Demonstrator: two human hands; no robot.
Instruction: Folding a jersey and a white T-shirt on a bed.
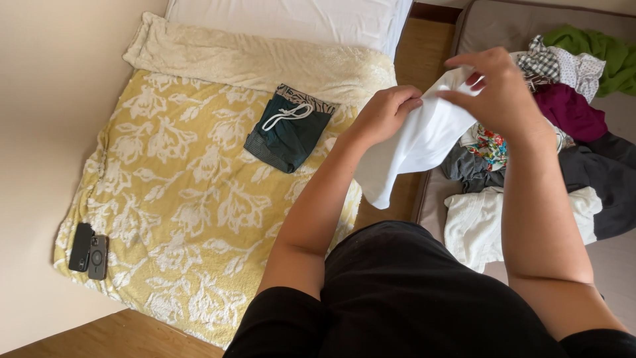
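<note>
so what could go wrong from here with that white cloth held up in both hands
1. The white garment hangs between the left hand and right hand over the gap between the yellow blanket and the mattress, so its lower edge might drop to the wooden floor.
2. It could brush the clothes pile and tangle with it.
3. The two phones near the blanket's edge could get knocked off.

White garment [414, 142] showing plain; blanket [179, 199] showing yellow with white flowers; folded shorts [288, 132] showing dark green, white drawstring.
</note>
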